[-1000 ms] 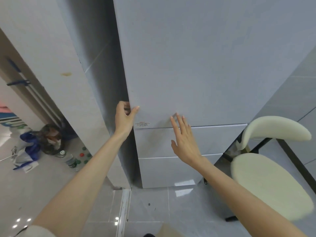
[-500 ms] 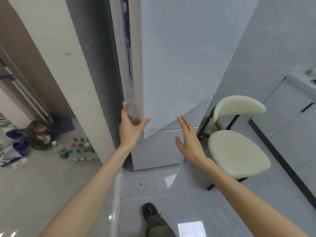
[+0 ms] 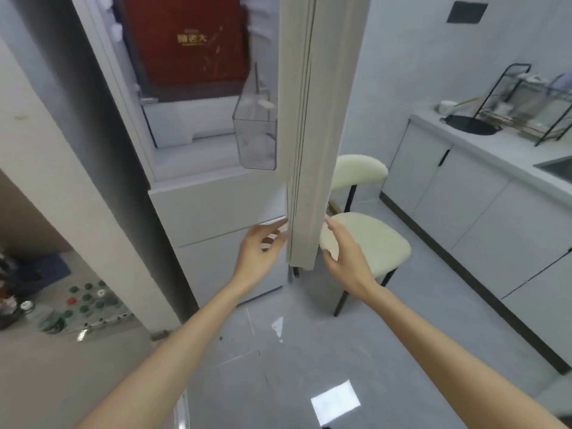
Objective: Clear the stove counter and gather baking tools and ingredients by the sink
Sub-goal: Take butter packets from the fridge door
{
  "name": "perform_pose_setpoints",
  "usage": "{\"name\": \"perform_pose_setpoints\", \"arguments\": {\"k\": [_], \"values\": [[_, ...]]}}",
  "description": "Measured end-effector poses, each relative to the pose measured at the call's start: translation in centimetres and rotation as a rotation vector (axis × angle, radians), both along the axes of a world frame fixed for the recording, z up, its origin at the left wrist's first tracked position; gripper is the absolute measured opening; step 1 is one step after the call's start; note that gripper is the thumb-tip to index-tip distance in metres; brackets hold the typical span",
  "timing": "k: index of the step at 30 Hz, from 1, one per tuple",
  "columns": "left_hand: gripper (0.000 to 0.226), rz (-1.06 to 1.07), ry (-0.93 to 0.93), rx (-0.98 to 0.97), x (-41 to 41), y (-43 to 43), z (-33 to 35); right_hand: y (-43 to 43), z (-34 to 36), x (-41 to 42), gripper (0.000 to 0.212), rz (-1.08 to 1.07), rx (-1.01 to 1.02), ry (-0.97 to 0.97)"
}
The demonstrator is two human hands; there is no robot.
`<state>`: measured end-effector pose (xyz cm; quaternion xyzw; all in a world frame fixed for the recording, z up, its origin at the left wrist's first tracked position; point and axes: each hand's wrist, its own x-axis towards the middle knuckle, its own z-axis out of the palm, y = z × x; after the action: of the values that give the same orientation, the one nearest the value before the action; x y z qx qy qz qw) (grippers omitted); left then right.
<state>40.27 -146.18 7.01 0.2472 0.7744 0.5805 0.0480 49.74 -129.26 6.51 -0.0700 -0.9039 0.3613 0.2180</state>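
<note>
Fridge door (image 3: 305, 134) stands open, edge-on; left hand (image 3: 258, 253) loosely spread at its inner edge, contact unclear; right hand (image 3: 342, 252) flat beside outer face. Swing wide, mind chair (image 3: 380, 243).

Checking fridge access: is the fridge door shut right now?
No, the fridge door stands open, seen edge-on, with a red box visible inside.

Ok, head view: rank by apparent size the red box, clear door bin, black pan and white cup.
1. red box, largest even though cropped by the top edge
2. clear door bin
3. black pan
4. white cup
Pan and cup sit farther away, so their real sizes are unsure.
</note>
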Motion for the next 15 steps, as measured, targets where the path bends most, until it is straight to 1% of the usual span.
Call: {"name": "perform_pose_setpoints", "arguments": {"k": [3, 7, 12, 15], "values": [[0.037, -0.131, -0.003, -0.052, 1.4, 3.8, 0.7, 2.6, 1.1, 1.3, 0.055, -0.056, -0.096, 0.033], [0.044, -0.219, 0.023, -0.102, 2.5, 8.9, 2.0, 7.3, 1.4, 3.1, 0.054, -0.158, -0.159, 0.005], [0.046, -0.256, 0.042, -0.086, 3.8, 15.1, 3.8, 13.3, 3.2, 5.1, 0.068, -0.205, -0.240, 0.034], [0.047, -0.240, 0.071, -0.093, 4.3, 18.0, 4.9, 16.8, 4.0, 5.6, 0.075, -0.223, -0.261, 0.040]]}}
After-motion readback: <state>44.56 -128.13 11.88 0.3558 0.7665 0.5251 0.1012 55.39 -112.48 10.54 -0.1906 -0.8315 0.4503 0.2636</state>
